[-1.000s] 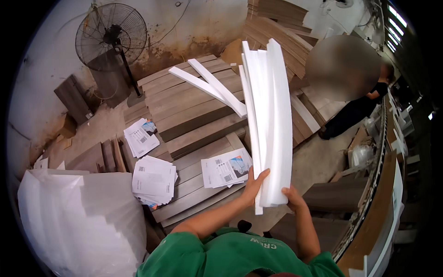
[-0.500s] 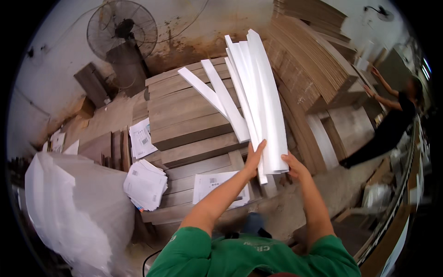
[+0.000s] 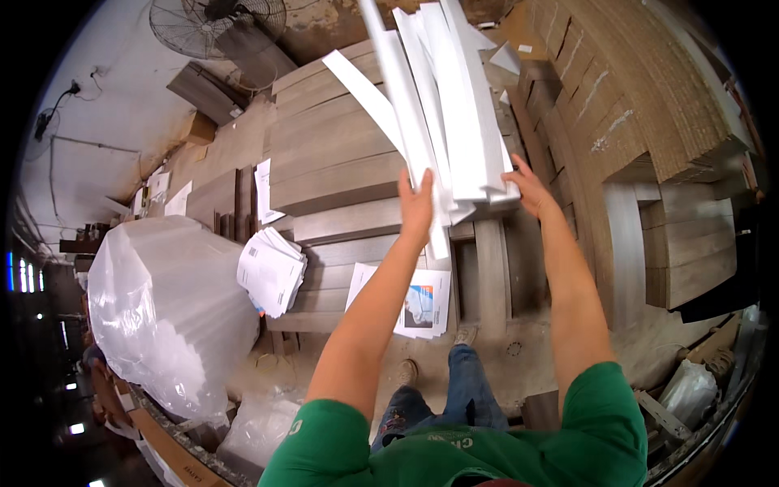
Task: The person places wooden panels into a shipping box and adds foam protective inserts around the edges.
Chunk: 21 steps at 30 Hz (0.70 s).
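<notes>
Long white foam strips (image 3: pixel 466 105) lie in a loose bundle over a stack of brown wooden boards (image 3: pixel 341 154), fanning out toward the far side. My left hand (image 3: pixel 415 203) is closed around a narrow strip at the bundle's near left, thumb and fingers on either side of it. At the near right end, my right hand (image 3: pixel 531 188) grips the edge of the widest pieces with its thumb and fingertips. Another white strip (image 3: pixel 365 97) slants away to the left across the boards.
White printed sheets (image 3: pixel 272 272) are piled at the stack's left, and more paper (image 3: pixel 422 304) lies in front. A large wrapped bundle in clear plastic (image 3: pixel 166 308) stands at left. Tall board stacks (image 3: pixel 641 89) rise at right. A fan (image 3: pixel 219 20) is at the back.
My hands and the white strips have moved farther out over the boards. The strips have spread apart a little. My view has shifted, so my legs show and the other person is mostly out of sight.
</notes>
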Each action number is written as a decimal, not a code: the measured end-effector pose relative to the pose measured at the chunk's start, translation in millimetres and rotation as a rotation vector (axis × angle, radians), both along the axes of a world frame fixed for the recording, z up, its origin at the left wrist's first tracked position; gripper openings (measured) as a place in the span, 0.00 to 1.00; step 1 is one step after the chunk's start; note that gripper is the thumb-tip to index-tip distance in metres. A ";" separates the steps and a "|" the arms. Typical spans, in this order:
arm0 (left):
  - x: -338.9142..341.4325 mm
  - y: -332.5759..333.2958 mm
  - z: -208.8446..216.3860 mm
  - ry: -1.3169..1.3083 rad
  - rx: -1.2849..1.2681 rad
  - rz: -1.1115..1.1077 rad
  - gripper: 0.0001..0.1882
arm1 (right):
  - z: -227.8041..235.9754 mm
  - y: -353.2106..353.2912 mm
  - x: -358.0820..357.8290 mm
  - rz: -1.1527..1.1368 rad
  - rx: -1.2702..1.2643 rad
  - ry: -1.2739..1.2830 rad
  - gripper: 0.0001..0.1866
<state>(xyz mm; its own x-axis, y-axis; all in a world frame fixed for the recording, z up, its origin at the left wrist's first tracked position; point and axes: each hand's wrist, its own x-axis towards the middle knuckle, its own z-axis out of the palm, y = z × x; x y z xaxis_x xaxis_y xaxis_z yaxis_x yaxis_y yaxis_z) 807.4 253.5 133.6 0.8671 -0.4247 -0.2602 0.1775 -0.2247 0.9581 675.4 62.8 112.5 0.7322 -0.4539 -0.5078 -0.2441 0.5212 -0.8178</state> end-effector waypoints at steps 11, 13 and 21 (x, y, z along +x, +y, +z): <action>-110.6 287.1 70.1 0.109 0.036 0.308 0.32 | -31.2 -33.9 46.9 0.145 -0.331 0.215 0.26; -133.2 317.0 69.8 0.105 0.177 0.452 0.36 | -47.4 -45.4 40.5 0.127 -0.425 0.254 0.24; -178.3 361.3 41.8 0.011 0.388 0.564 0.36 | -54.0 -4.5 -22.4 -0.166 -0.690 0.354 0.21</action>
<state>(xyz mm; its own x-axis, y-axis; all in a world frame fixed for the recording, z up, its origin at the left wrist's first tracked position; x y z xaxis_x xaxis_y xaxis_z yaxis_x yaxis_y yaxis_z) 629.1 614.8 175.3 0.9248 0.2169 -0.3126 0.3775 -0.4215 0.8245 653.1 58.4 58.4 0.4747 -0.8403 -0.2619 -0.5135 -0.0228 -0.8578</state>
